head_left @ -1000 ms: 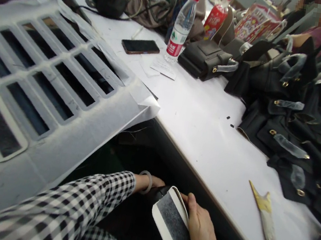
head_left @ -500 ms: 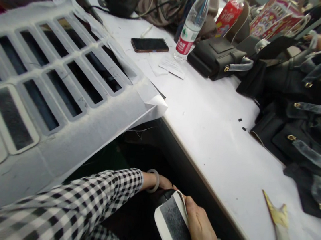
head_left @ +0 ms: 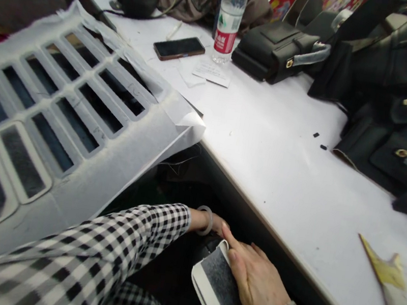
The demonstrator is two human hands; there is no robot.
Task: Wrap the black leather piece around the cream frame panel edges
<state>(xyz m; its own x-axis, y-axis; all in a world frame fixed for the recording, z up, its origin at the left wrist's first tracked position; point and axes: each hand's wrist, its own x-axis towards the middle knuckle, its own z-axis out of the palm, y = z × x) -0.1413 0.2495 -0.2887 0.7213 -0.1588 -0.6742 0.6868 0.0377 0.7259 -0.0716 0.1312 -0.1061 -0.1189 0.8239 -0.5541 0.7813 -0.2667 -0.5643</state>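
Below the table edge, my right hand [head_left: 254,284] lies flat on a stack of white-edged sheets with a dark grey face [head_left: 216,288], fingers over its top end. My left hand [head_left: 217,223] reaches under the table behind that stack; only the wrist with a pale bangle and a bit of the hand show, so its grip is hidden. My left arm wears a black-and-white checked sleeve [head_left: 102,255].
A white table [head_left: 265,152] carries a pile of black leather bags [head_left: 395,111], a black pouch [head_left: 273,50], a water bottle [head_left: 229,17], a phone [head_left: 178,47], paper slips and a yellow-stained scraper [head_left: 394,291]. A large white cut-out sheet with slots [head_left: 62,115] overhangs at left.
My right hand has shifted from gripping the stack's edge to lying flatter across its top. The view has moved closer and to the right; my left hand stays under the table.
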